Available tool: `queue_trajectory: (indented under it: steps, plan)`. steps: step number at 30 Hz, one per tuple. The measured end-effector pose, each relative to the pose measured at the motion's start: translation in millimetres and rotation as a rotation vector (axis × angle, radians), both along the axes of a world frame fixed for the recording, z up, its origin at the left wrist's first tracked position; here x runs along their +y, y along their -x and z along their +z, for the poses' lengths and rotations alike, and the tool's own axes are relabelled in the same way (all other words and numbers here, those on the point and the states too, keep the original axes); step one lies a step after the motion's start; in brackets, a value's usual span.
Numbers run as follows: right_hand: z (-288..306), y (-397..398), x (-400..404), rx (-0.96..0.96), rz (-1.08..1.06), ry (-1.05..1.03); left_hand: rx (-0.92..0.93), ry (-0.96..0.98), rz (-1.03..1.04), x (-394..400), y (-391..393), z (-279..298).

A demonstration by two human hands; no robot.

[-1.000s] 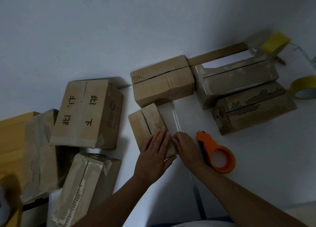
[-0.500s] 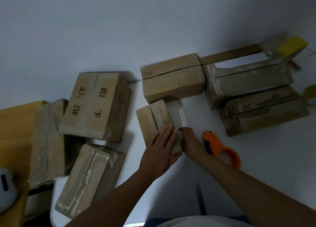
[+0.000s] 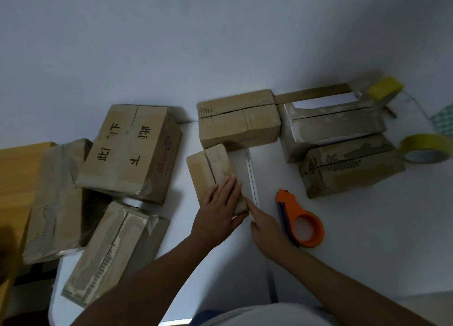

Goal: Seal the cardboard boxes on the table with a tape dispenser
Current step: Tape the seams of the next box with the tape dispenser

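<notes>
We press our left hand (image 3: 221, 204) flat on the small box (image 3: 212, 172); our right hand (image 3: 267, 227), loosely open, holds nothing. Next we likely need the tape dispenser (image 3: 300, 221).

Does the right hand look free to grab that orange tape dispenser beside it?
Probably yes. The right hand holds nothing, one finger pointing at the small cardboard box under the left hand. The orange plastic tape dispenser lies just right of it on bare white table, nothing between.

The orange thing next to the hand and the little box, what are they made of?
The orange tape dispenser looks like smooth moulded plastic: even bright colour, rounded ring. The small box under the left hand looks like matte brown cardboard, worn, with glossy tape strips.
</notes>
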State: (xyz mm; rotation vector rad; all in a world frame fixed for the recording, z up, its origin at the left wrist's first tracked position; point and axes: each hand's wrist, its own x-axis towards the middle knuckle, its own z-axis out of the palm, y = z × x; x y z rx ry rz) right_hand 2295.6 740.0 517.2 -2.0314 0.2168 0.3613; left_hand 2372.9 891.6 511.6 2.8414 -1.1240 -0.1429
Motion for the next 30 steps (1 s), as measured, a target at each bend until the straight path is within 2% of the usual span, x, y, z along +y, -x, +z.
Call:
queue_trajectory:
  steps: [5,10,17,21,24,28,30]
  plan:
    - [4,-7,-16,0.001,0.075,-0.051,0.040,0.020,-0.054,4,-2,6]
    - [16,-3,-41,-0.068,0.180,0.197,0.079,0.031,-0.258,8,-10,8]
    - [24,-19,-27,-0.137,0.296,0.368,0.022,0.036,-0.285,9,-10,1]
    - [19,-5,-30,-0.091,0.262,0.408,0.060,0.015,-0.401,10,-24,5]
    - [18,10,-44,-0.009,0.152,0.373,0.099,-0.028,-0.456,11,-34,14]
    - [24,19,-51,-0.079,-0.040,0.415,0.066,-0.019,-0.510,12,-37,15]
    - [27,17,-47,-0.110,-0.081,0.400,0.135,-0.032,-0.515,10,-38,16]
